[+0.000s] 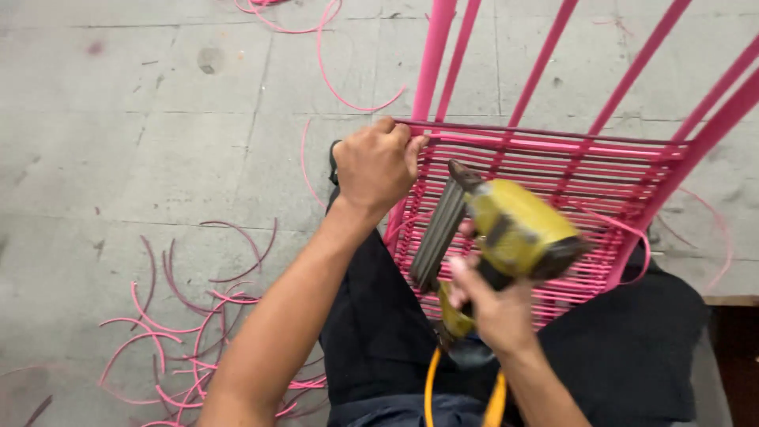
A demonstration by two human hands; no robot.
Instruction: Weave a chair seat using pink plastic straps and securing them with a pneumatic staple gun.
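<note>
A: Nearest item?
B: A yellow air hose (431, 379) is seen at the bottom edge, running up into a yellow nail gun (506, 237). The gun is gripped by the right hand (494, 312), fingers wrapped tight round the handle, dark magazine angled down-left. The body is blurred.

A: Where is the gun placed?
B: It is held just above dark trousers (379, 316), in front of the woven seat.

A: Left hand?
B: The left hand (375, 166) is closed over the near-left corner of a pink chair frame (553, 150), fingers curled on the rim. The seat is wrapped in pink cord, resting against the lap.

A: Farther out?
B: Cut pink cord scraps (174, 332) are scattered on the grey tiled floor (158, 119) at left; more strands (324, 55) are seen at the top.
</note>
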